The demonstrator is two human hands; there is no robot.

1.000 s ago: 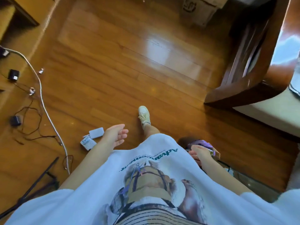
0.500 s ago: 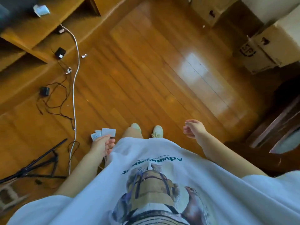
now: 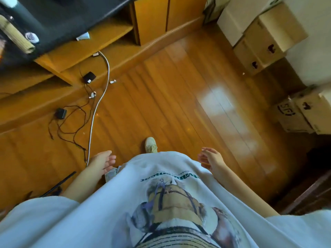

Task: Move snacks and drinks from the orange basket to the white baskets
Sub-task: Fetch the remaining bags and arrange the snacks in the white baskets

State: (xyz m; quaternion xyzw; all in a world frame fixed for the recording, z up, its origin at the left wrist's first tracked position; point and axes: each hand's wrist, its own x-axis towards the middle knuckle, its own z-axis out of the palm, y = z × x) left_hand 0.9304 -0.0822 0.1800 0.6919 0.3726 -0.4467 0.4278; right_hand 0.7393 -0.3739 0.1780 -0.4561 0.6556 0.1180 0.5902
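Observation:
No basket, snack or drink is in view. I look straight down at my white printed T-shirt and a wooden floor. My left hand point(image 3: 102, 162) hangs at my left side with relaxed fingers and holds nothing. My right hand point(image 3: 210, 158) hangs at my right side, fingers loosely spread, also holding nothing. One pale shoe point(image 3: 151, 145) shows on the floor just ahead of the shirt's hem.
A white cable point(image 3: 100, 97) and black chargers point(image 3: 89, 77) with thin wires lie on the floor at the left, below a wooden cabinet point(image 3: 150, 18). Cardboard boxes point(image 3: 265, 38) are stacked at the upper right. Dark wooden furniture point(image 3: 308, 196) stands at the lower right. A black tripod leg point(image 3: 59, 183) lies lower left.
My view has swung left toward the cabinet and boxes. A purple item was in my right hand a second ago; that hand now hangs with nothing in it. Both arms swing at my sides.

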